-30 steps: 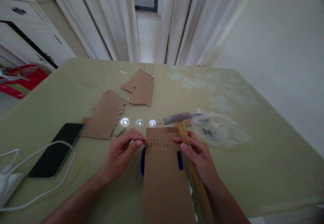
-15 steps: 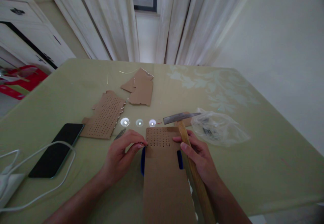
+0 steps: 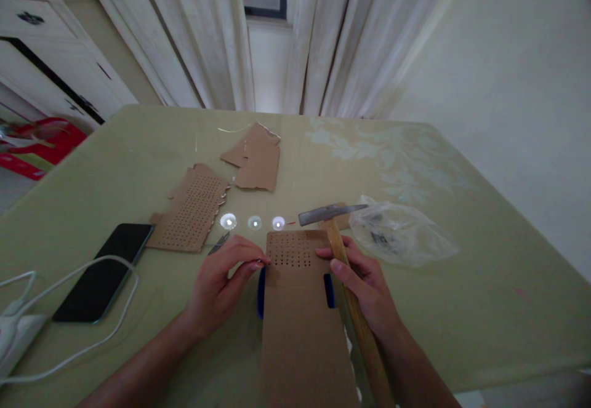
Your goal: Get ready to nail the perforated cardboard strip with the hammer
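Note:
A long strip of brown cardboard [image 3: 300,328] with rows of small holes at its far end lies in front of me over a blue object [image 3: 261,291]. My left hand [image 3: 226,279] pinches something small, likely a nail, at the strip's left edge beside the holes. My right hand [image 3: 364,285] is wrapped round the wooden handle of a hammer [image 3: 344,272], whose steel head [image 3: 325,213] rests just past the strip's far end.
A second perforated cardboard piece [image 3: 191,214] and torn scraps [image 3: 256,159] lie further back on the green table [image 3: 462,285]. A clear plastic bag [image 3: 399,232] sits to the right. A black phone [image 3: 104,272], a white cable [image 3: 74,349] and loose nails [image 3: 219,243] lie on the left.
Almost nothing has moved. My left fingers have shifted slightly at the strip's edge; the right hand and hammer stay put.

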Demonstrator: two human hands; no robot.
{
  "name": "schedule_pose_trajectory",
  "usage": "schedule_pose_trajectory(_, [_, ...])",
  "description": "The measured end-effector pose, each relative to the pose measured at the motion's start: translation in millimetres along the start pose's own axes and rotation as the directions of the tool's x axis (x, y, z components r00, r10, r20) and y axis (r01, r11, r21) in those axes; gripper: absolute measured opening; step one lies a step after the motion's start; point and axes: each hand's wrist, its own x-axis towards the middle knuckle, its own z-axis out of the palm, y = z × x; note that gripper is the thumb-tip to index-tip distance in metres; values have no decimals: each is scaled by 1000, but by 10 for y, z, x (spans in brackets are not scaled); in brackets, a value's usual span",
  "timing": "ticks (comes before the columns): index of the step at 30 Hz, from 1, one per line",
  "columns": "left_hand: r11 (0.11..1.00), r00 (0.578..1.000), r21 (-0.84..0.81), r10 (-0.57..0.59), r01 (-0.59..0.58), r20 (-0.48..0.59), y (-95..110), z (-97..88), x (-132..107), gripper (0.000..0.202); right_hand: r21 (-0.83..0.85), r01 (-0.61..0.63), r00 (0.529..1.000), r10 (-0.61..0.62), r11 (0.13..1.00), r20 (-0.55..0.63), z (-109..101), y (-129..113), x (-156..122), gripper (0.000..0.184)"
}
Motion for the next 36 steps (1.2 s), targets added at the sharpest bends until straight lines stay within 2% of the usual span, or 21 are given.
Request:
schedule_pose_trajectory(21, [994,994,76,69,-75,83,-22,-15,-19,19,-11,-18,1000,17,1000,-7,-21,-6,8,28])
schedule_pose_trajectory(27, [995,999,93,30,-33,28,-10,3,-50,15,1,-13,1000,13,1000,-13,-18,1,14,28])
schedule_pose_trajectory(36, [997,1000,71,7,-7,9,-25,18,-55,16,3,10,1000,-10,1000,-18,7,-17,17,27])
